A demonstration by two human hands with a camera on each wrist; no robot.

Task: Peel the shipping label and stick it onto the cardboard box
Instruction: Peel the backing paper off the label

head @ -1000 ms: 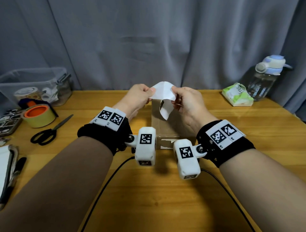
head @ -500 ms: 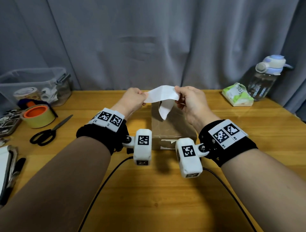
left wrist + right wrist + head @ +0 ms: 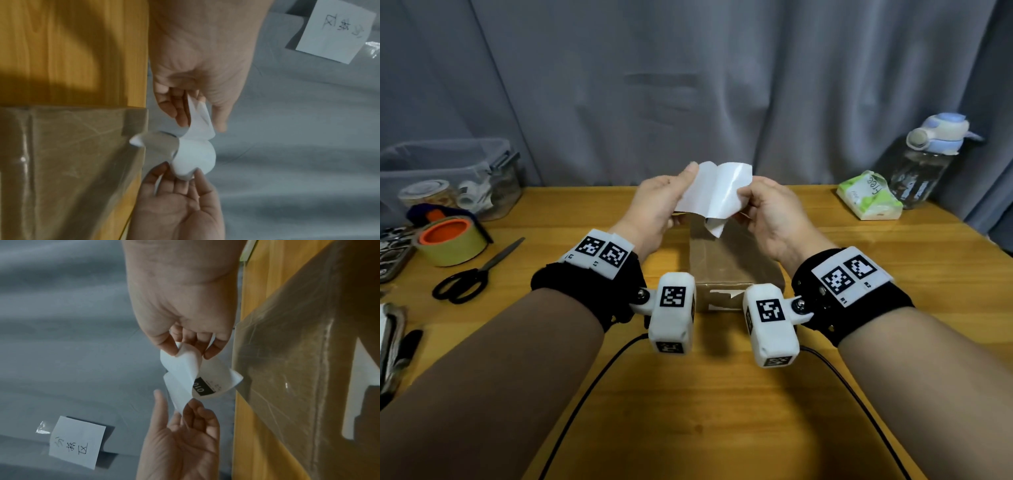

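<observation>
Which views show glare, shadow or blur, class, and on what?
Head view: a glossy sheen on the label pinched by both hands; straight edges bow from the wide lens. Left wrist view: a dark shadow across the table; the label's edges are soft. Right wrist view: tape glare on the cardboard box; the lower hand is motion-blurred.

A home packing desk — wooden table (image 3: 695, 428), tape roll (image 3: 450, 241), scissors (image 3: 472, 277), grey curtain (image 3: 688, 85).
</observation>
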